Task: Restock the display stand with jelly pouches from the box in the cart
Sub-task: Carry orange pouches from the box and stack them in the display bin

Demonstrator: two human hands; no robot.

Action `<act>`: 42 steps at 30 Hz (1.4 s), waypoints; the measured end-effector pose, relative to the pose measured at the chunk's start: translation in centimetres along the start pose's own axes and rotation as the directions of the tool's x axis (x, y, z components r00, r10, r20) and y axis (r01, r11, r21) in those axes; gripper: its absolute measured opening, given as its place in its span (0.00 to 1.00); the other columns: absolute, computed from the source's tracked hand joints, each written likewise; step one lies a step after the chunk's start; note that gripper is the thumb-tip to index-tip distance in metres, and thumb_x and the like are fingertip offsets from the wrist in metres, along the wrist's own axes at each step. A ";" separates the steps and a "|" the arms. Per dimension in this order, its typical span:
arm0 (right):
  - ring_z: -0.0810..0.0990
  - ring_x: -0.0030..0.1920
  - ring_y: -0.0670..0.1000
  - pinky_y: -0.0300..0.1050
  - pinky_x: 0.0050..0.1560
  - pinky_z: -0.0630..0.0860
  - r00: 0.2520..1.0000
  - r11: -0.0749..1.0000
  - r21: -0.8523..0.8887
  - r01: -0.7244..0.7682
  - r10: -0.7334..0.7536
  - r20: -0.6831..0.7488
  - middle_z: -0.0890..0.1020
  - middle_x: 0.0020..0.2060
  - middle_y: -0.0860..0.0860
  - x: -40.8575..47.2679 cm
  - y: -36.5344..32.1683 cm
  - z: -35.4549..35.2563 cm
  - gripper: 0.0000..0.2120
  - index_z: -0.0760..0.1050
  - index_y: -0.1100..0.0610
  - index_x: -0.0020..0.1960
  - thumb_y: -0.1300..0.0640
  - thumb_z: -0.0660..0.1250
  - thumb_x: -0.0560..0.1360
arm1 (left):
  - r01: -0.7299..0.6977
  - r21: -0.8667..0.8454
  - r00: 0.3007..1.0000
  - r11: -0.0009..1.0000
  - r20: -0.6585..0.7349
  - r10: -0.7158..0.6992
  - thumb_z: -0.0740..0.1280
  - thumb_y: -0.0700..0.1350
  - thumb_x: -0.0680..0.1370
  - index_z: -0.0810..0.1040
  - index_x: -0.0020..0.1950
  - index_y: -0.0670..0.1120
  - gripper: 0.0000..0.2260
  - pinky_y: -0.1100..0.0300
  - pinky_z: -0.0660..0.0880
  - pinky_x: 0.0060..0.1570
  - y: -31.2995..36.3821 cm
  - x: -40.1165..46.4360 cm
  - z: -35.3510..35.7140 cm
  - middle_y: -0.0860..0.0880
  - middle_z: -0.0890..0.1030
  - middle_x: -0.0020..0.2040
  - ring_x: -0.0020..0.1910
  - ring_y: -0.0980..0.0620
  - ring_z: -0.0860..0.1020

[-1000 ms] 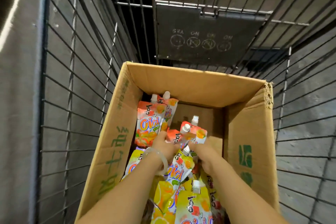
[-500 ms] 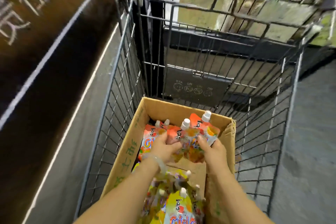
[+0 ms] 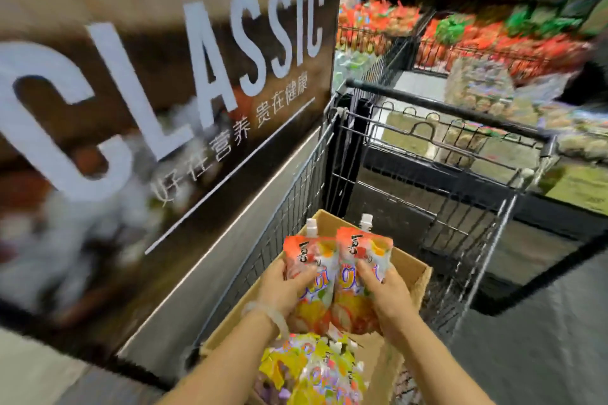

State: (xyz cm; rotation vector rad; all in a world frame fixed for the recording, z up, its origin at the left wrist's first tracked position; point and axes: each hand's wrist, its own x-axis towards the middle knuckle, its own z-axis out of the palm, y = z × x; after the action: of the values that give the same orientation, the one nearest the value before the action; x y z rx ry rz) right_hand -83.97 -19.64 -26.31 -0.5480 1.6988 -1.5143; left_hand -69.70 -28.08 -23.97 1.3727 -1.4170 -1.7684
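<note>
I am holding two orange jelly pouches side by side, one per hand, spouts pointing up and fronts facing me (easier to check label and orientation before shelving). My left hand (image 3: 285,286) is gripping the left pouch (image 3: 307,268), thumb across the front, fingers wrapped behind. My right hand (image 3: 383,293) is gripping the right pouch (image 3: 362,260) the same way. The pouches are touching along their inner edges, approx. level with each other, and are being carried above the box (image 3: 413,268), clear of its rim.

The box is sitting inside the cart (image 3: 437,194); more yellow pouches (image 3: 312,368) are lying in it below my wrists. The cart is standing beside a big sign panel (image 3: 164,76) reading CLASSIC. Shelves of goods (image 3: 477,39) are showing beyond the cart, too blurred to tell which is the display stand.

Vs. half a sec ago: my hands were lower, down at the box opening with the pouches bunched; they are now lifted and held apart as a neat pair. My view is swinging upward too, so the sign and shelves are coming into sight. Judgement: the pick is done, placing not yet begun.
</note>
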 end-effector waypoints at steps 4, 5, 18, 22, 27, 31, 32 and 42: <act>0.83 0.52 0.56 0.56 0.55 0.79 0.957 0.999 0.011 -0.046 0.041 0.288 0.84 0.52 0.56 -4.3 -2.2 3.5 0.11 0.74 0.57 0.59 0.62 0.61 0.79 | -0.002 -0.056 0.988 0.998 -0.153 -0.007 0.73 0.42 0.73 0.75 0.44 0.44 0.07 0.55 0.81 0.42 -0.2 -5.7 -4.8 0.43 0.83 0.45 0.39 0.50 0.81; 0.83 0.51 0.56 0.54 0.54 0.79 0.932 0.999 0.010 -0.053 0.046 0.360 0.84 0.52 0.55 -5.4 -2.6 4.6 0.11 0.74 0.56 0.59 0.64 0.61 0.78 | 0.007 -0.057 0.982 0.998 -0.190 -0.018 0.71 0.42 0.75 0.74 0.44 0.45 0.06 0.52 0.81 0.46 -0.4 -6.9 -6.2 0.42 0.83 0.47 0.42 0.48 0.82; 0.85 0.44 0.60 0.55 0.40 0.82 0.577 0.972 -0.099 -0.214 0.208 0.790 0.85 0.47 0.61 -23.8 -1.0 22.2 0.15 0.76 0.59 0.56 0.73 0.64 0.73 | -0.077 -0.299 0.736 0.951 -0.661 -0.148 0.74 0.54 0.67 0.75 0.50 0.41 0.20 0.49 0.79 0.50 -7.0 -27.9 -24.4 0.43 0.82 0.50 0.49 0.45 0.81; 0.85 0.43 0.59 0.57 0.41 0.82 0.444 0.969 -0.174 -0.174 0.235 0.865 0.86 0.44 0.58 -33.0 0.0 28.7 0.14 0.76 0.59 0.54 0.72 0.64 0.73 | -0.138 -0.354 0.584 0.925 -0.783 -0.213 0.71 0.43 0.74 0.75 0.48 0.42 0.08 0.58 0.79 0.44 -9.2 -37.2 -30.4 0.45 0.81 0.46 0.46 0.47 0.80; 0.85 0.37 0.52 0.52 0.38 0.83 0.270 0.965 -0.244 -0.097 0.261 0.927 0.86 0.37 0.52 -46.1 0.9 36.2 0.11 0.77 0.57 0.51 0.71 0.66 0.74 | -0.238 -0.351 0.422 0.906 -0.877 -0.229 0.73 0.44 0.73 0.78 0.54 0.39 0.14 0.44 0.80 0.49 -12.3 -50.1 -38.0 0.38 0.83 0.50 0.48 0.41 0.83; 0.85 0.34 0.50 0.45 0.31 0.81 0.117 0.963 -0.259 -0.069 0.266 0.957 0.86 0.36 0.50 -56.0 2.7 41.1 0.13 0.75 0.61 0.56 0.71 0.65 0.74 | -0.321 -0.366 0.336 0.873 -0.906 -0.256 0.69 0.43 0.76 0.76 0.53 0.42 0.07 0.55 0.81 0.38 -15.0 -59.5 -42.4 0.42 0.84 0.47 0.43 0.44 0.83; 0.85 0.35 0.50 0.45 0.31 0.81 0.079 0.963 -0.263 -0.050 0.267 0.960 0.86 0.36 0.50 -58.5 3.4 42.2 0.14 0.75 0.61 0.57 0.71 0.65 0.74 | -0.331 -0.362 0.307 0.871 -0.914 -0.264 0.69 0.43 0.76 0.76 0.50 0.44 0.05 0.56 0.81 0.37 -15.8 -61.8 -43.3 0.44 0.84 0.45 0.40 0.46 0.83; 0.85 0.34 0.47 0.42 0.29 0.80 -0.319 0.943 -0.329 0.043 0.325 0.890 0.84 0.42 0.54 -83.1 8.8 48.9 0.14 0.75 0.61 0.58 0.72 0.63 0.75 | -0.401 -0.307 -0.096 0.863 -0.923 -0.373 0.69 0.46 0.76 0.77 0.50 0.45 0.06 0.54 0.80 0.42 -24.5 -83.6 -49.0 0.47 0.83 0.45 0.40 0.50 0.82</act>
State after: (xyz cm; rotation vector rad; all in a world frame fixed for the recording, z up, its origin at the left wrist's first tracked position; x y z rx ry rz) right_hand 5.73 13.95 -12.14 -1.2054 0.3517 -0.0922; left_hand 11.10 29.35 -11.07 1.6224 0.0502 -0.3644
